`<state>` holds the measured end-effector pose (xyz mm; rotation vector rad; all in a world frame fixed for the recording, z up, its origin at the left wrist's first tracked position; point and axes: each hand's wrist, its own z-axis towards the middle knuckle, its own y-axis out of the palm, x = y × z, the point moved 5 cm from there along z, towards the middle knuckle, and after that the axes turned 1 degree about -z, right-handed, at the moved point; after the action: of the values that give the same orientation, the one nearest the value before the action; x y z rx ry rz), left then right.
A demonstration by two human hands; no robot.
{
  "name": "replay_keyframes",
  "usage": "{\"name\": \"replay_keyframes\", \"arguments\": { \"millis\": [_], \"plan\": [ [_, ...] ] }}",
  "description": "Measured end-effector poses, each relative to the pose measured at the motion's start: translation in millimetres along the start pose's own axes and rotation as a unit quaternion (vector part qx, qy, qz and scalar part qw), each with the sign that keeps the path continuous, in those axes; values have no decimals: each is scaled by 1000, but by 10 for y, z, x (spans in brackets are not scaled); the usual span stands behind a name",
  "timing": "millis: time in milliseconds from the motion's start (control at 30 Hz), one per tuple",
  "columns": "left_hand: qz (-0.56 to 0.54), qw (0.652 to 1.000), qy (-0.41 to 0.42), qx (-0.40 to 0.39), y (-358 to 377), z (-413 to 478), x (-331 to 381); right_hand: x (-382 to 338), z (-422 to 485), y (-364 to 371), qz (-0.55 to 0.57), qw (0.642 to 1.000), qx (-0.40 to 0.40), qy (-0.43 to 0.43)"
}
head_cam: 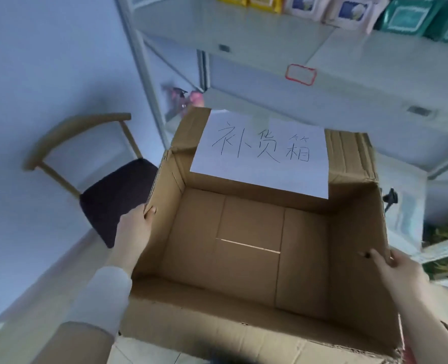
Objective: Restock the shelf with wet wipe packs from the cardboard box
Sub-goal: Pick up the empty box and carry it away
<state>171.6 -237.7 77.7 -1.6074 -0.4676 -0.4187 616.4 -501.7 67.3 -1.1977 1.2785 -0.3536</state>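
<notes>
Cardboard box (251,274) walls gripped by left hand (136,228), right hand (397,271); shelf (217,22) behind; chair (112,198).

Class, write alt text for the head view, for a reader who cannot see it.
The left hand and right hand grip the side walls of an empty cardboard box bearing a handwritten paper sign. Beyond, wet wipe packs sit on a shelf.

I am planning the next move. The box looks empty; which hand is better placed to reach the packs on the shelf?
Probably the right hand. The packs stand on the shelf up to the right, on its side; the left hand grips the cardboard box's left wall.
</notes>
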Motion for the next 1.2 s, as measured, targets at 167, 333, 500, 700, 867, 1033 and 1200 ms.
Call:
{"name": "replay_keyframes", "arguments": {
  "millis": [167,333,500,700,867,1033,1200],
  "plan": [
    [2,996,-72,57,-365,243,-639,-990,332,558,-37,993,-72,-82],
    [-16,977,-158,145,-605,497,-1020,-2125,780,1126,-40,978,-108,-177],
    [-30,948,-245,200,-705,626,-1272,-3191,1188,1769,-49,957,-159,-236],
    [-34,911,-336,236,-835,822,-1672,-4398,1253,2666,-82,911,-203,-348],
    [-54,886,-393,240,-784,1205,-2176,-5055,1198,3511,-108,900,-219,-361],
    [-74,876,-416,231,-612,1585,-2527,-5359,1238,4200,-130,893,-232,-364],
    [-91,869,-439,210,-337,1904,-2803,-5469,1373,4739,-154,886,-246,-361]
  ]
}}
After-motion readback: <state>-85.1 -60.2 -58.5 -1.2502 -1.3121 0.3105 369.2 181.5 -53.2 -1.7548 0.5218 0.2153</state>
